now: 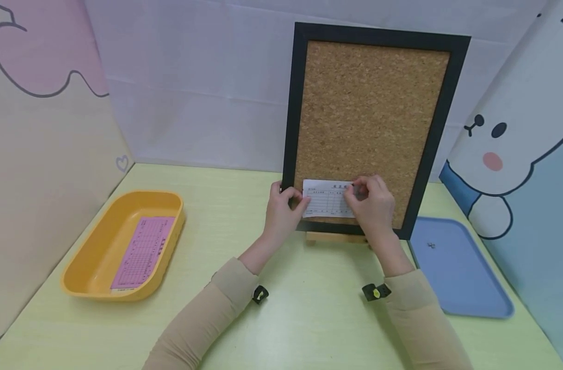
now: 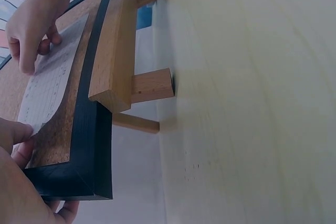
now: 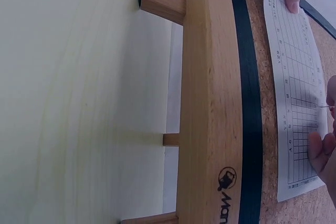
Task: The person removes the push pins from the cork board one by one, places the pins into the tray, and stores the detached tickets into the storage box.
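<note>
A white printed form (image 1: 325, 199) lies against the lower left of a black-framed cork board (image 1: 374, 113). At the form's left edge, my left hand (image 1: 283, 210) pinches the paper between thumb and finger; its other fingers reach round the frame's edge. My right hand (image 1: 374, 203) is at the form's right part, pinching a pin whose thin needle (image 3: 323, 107) points at the paper in the right wrist view. The pin's head is hidden by the fingers. In the left wrist view the form (image 2: 55, 77) bows slightly off the cork.
The board leans on a wooden easel (image 2: 118, 51). To the left stands a yellow tray (image 1: 77, 277) with pink printed slips (image 1: 144, 252). A blue tray (image 1: 466, 288) at the right bears a few tiny metallic pieces (image 1: 431, 245). Printed panels surround the table (image 1: 309, 329).
</note>
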